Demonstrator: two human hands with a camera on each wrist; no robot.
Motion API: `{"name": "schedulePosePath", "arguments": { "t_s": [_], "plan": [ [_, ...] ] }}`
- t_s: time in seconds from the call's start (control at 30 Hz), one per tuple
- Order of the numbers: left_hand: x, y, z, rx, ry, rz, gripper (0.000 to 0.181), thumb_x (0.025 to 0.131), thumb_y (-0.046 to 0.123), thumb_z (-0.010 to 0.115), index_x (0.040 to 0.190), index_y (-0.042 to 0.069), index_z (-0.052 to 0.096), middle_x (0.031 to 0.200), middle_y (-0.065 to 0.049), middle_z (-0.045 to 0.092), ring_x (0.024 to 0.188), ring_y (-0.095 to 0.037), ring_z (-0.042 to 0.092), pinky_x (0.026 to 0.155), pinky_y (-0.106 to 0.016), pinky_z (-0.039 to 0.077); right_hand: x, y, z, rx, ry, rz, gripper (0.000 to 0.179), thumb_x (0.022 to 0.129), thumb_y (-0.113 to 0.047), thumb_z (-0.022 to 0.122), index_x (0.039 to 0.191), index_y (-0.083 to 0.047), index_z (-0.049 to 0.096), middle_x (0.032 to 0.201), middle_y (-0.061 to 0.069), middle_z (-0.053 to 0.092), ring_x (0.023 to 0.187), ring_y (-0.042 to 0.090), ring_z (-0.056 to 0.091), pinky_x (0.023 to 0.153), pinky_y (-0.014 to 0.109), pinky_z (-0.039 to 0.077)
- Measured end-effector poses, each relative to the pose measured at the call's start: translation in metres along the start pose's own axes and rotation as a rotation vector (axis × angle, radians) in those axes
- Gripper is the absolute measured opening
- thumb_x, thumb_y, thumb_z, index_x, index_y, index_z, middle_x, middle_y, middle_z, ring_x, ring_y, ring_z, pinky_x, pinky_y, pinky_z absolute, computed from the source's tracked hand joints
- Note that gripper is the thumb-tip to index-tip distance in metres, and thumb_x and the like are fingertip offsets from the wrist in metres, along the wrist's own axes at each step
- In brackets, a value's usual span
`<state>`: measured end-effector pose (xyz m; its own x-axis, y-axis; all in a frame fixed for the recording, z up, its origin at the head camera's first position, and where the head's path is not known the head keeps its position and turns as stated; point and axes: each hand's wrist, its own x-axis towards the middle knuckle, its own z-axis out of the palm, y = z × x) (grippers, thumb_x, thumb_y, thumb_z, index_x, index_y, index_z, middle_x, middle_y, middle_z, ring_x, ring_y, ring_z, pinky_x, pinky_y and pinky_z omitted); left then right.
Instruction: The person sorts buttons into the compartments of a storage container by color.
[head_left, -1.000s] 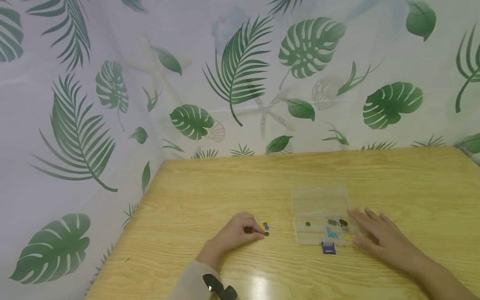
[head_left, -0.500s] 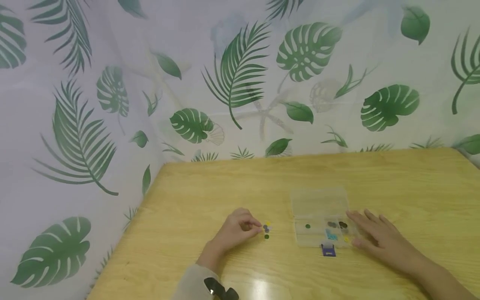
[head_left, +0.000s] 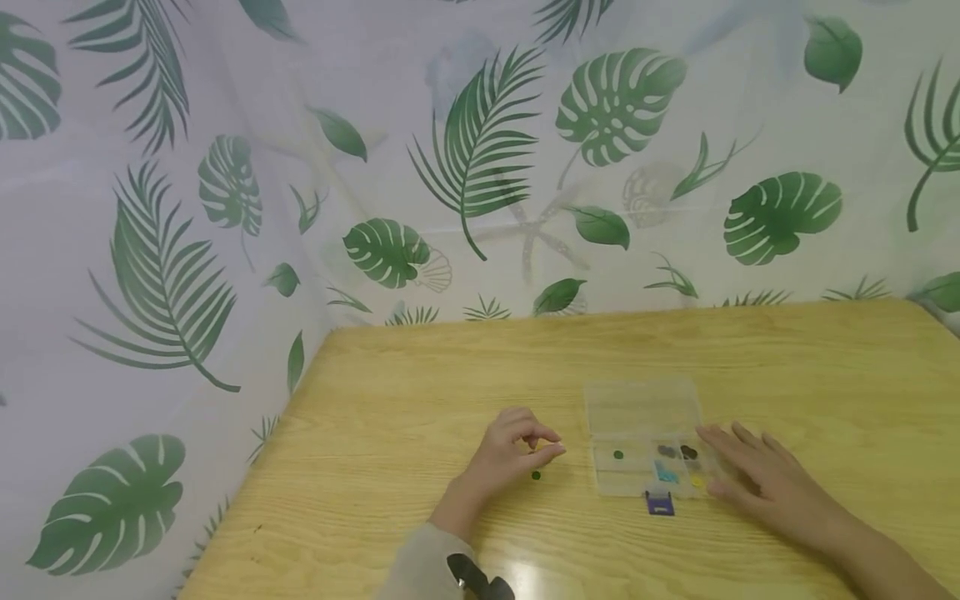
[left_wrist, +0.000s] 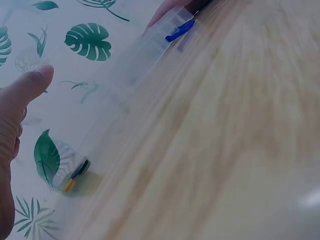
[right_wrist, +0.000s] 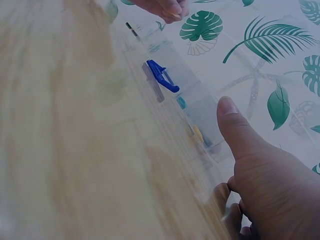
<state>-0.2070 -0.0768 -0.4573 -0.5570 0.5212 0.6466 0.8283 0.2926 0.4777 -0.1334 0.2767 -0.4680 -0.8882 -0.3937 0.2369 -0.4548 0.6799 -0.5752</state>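
From where I stand, the wood-grained bench [head_left: 420, 375] carries a clear box [head_left: 624, 482], its lid lying back on the far side. The right hand [head_left: 772, 483] has its fingers spread straight at the box's right edge; light pressure there should steady the tray without tipping it. The left hand [head_left: 510, 454] is between that box and the bare left part of the bench, thumb and forefinger pinched together. A blue-purple latch [head_left: 660, 503] juts from the front, and I'd keep the left wrist clear of it. Inside, blue pieces [head_left: 666, 472] and a green disc [head_left: 618, 455] lie in separate compartments. Another green disc [head_left: 536, 476] is on the bench, just beside the left hand. Smallest is the pale piece [head_left: 559, 448] in its fingertips: best gripped gently by the rim, and, if bound for the box, released low inside one compartment.
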Motion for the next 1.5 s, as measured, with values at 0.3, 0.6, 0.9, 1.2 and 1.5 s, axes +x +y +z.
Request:
{"name": "schedulePosePath", "arguments": {
  "t_s": [0.3,0.6,0.9,1.2,1.5],
  "plan": [
    [0.024,0.013,0.031,0.088,-0.003,0.123,0.010,0.075,0.015,0.080,0.082,0.012,0.074,0.066,0.005,0.045,0.072,-0.008,0.037,0.073,-0.019,0.035,0.001,0.000,-0.002,-0.010,0.002,0.001,0.065,0.092,-0.021,0.060,0.149,-0.016,0.030,0.143,0.025,0.040,0.132,0.056,0.022,0.113,0.052,-0.008],
    [0.029,0.023,0.049,0.084,-0.052,0.115,0.013,0.074,0.017,0.081,0.084,0.013,0.073,0.067,0.007,0.052,0.071,-0.005,0.040,0.076,-0.014,0.035,0.002,0.002,-0.002,-0.014,0.002,0.000,0.065,0.092,-0.021,0.061,0.149,-0.017,0.030,0.142,0.025,0.041,0.131,0.057,0.023,0.112,0.055,-0.007],
    [0.026,0.032,0.050,0.071,-0.160,0.066,0.015,0.078,0.020,0.078,0.088,0.011,0.073,0.068,0.007,0.052,0.070,-0.003,0.038,0.075,-0.010,0.032,-0.002,0.004,0.001,-0.046,0.025,-0.026,0.067,0.090,-0.020,0.064,0.148,-0.015,0.032,0.140,0.026,0.043,0.129,0.057,0.026,0.114,0.050,-0.007],
    [0.030,0.034,0.047,0.098,-0.146,0.107,0.018,0.076,0.021,0.079,0.088,0.010,0.074,0.068,0.006,0.053,0.070,-0.005,0.040,0.076,-0.012,0.032,-0.003,0.005,-0.001,-0.045,0.041,-0.025,0.067,0.089,-0.020,0.064,0.148,-0.016,0.032,0.140,0.025,0.043,0.129,0.056,0.026,0.114,0.052,-0.006],
    [0.014,0.028,0.033,0.015,-0.156,-0.045,0.019,0.078,0.020,0.078,0.093,0.009,0.073,0.072,0.006,0.051,0.075,-0.005,0.041,0.073,-0.011,0.035,-0.002,0.001,0.000,-0.025,0.023,-0.007,0.066,0.091,-0.020,0.062,0.148,-0.016,0.031,0.141,0.026,0.041,0.131,0.056,0.024,0.114,0.052,-0.006]
  ]
}}
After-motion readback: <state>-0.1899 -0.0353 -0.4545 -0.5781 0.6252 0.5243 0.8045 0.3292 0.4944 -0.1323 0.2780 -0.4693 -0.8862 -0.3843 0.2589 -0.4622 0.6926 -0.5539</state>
